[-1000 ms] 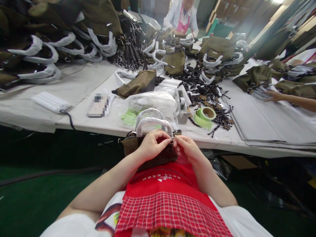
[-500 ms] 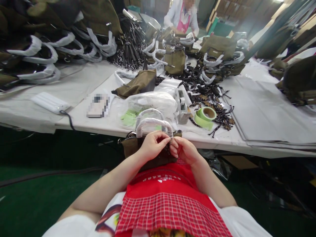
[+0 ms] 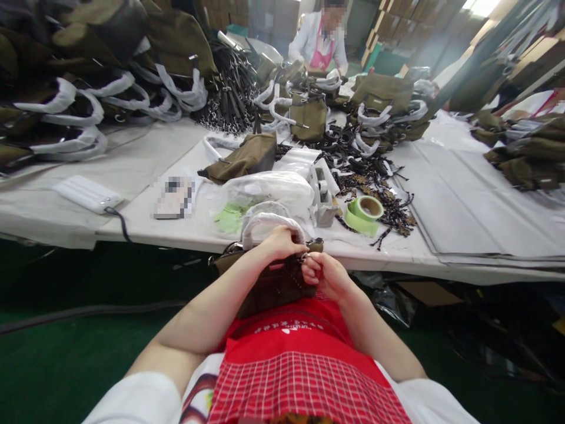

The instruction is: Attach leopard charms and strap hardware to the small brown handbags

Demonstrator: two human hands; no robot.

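An olive-brown handbag (image 3: 260, 288) rests upright against my apron at the table edge. Its two handles (image 3: 253, 229) are wrapped in white film. My left hand (image 3: 282, 242) is closed around the right foot of the near handle, its fingertips partly hidden behind it. Just to the right, my right hand (image 3: 325, 274) pinches a small shiny metal clasp (image 3: 304, 257), with the other fingers curled in. Dark strands with small bright specks hang down the bag's front below the clasp; their exact kind is unclear.
A green tape roll (image 3: 368, 209), beaded dark cords (image 3: 395, 215), a grey tape dispenser (image 3: 324, 200), a clear plastic bag (image 3: 269, 191) and a phone (image 3: 174, 197) lie ahead. Another handbag (image 3: 247, 159) lies behind them. Bags pile up at left (image 3: 101, 59). A co-worker (image 3: 320, 44) stands opposite.
My left hand has shifted up and over the handle's foot, its fingers reaching behind it. My right hand has stayed close by, and the metal clasp now shows at its fingertips.
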